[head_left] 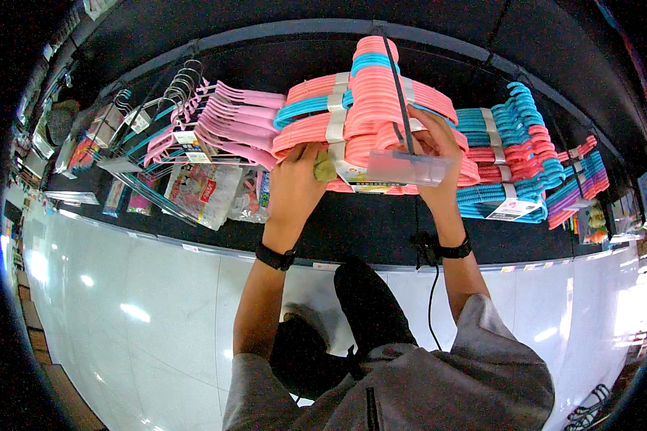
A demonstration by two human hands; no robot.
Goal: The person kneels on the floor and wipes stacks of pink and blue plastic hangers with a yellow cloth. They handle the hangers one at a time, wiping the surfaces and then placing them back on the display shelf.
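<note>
A thick row of coral-pink clothes hangers, with some blue ones among them, hangs in banded packs from a dark display hook. My left hand is closed on the left shoulder of the front pack. A small olive-green patch shows beside its thumb; I cannot make out what it is. My right hand is closed around the pack's right side, its fingers partly hidden behind the hook's clear plastic label holder. White paper bands wrap the packs.
Pink hangers with metal hooks hang to the left, above plastic-wrapped packs. Blue and red hanger packs hang close on the right. A dark shelf runs below, and pale shiny floor lies in front. A black cable dangles by my right wrist.
</note>
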